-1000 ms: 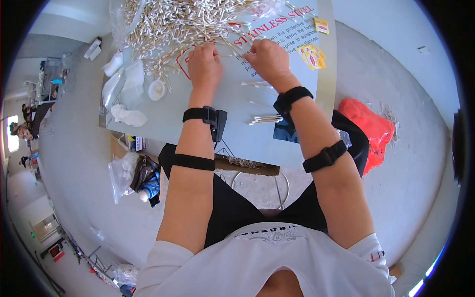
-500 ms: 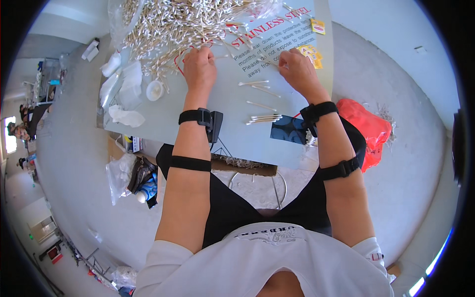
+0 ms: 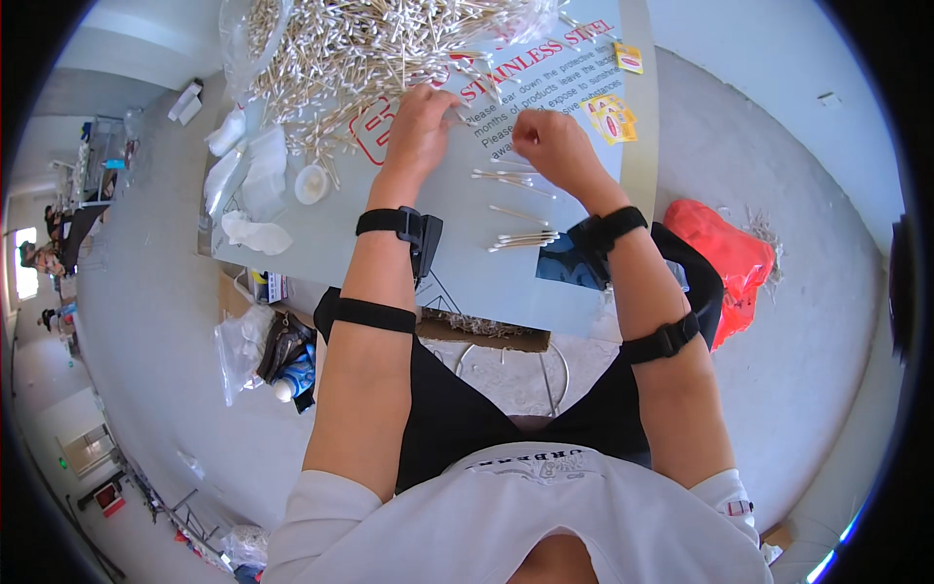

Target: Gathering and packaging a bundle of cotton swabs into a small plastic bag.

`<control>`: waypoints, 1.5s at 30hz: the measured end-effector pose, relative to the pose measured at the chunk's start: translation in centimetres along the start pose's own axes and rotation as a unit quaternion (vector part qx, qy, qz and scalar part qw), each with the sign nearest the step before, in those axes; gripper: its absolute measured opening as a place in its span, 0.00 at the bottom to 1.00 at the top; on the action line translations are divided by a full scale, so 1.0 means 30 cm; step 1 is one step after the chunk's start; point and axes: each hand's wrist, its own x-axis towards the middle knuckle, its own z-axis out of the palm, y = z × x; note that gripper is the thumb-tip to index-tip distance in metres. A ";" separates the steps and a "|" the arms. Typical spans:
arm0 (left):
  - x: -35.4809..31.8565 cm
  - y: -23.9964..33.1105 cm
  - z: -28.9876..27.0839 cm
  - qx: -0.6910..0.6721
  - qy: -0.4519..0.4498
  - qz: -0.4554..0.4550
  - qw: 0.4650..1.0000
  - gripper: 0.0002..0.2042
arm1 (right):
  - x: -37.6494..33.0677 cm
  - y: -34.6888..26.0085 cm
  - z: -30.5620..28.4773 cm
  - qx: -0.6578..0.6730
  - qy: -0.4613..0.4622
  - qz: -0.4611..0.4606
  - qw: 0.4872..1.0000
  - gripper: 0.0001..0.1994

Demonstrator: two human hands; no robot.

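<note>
My left hand is at the near edge of a big heap of cotton swabs. Its thumb and fingers pinch a cotton swab, whose end sticks out to the right. Close by on the right, my right hand has its fingers curled in; what they hold, if anything, is hidden. Between my forearms several loose cotton swabs lie sideways on the grey sheet-covered tabletop. A small bundle of cotton swabs rests nearest me.
Left of my left wrist are a small round white tub and white crumpled wraps. Yellow packets lie beyond my right hand. A dark printed picture is under my right wrist. A red bag stands on the floor at right.
My left hand has shifted right, away from the heap. My right hand has moved left and slightly nearer me, closing the gap. Another swab now shows in the loose row.
</note>
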 end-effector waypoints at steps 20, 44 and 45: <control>-0.036 -0.089 -0.032 0.112 0.118 -0.062 0.985 0.21 | 0.162 -0.103 0.114 -0.232 0.050 -0.062 0.969 0.06; -0.382 0.356 0.109 0.113 -0.103 0.019 0.988 0.33 | -0.344 0.047 0.083 0.076 0.280 0.050 0.956 0.10; -0.383 0.351 0.106 0.114 -0.103 0.020 0.988 0.33 | -0.358 0.039 0.090 0.068 0.269 0.032 0.960 0.14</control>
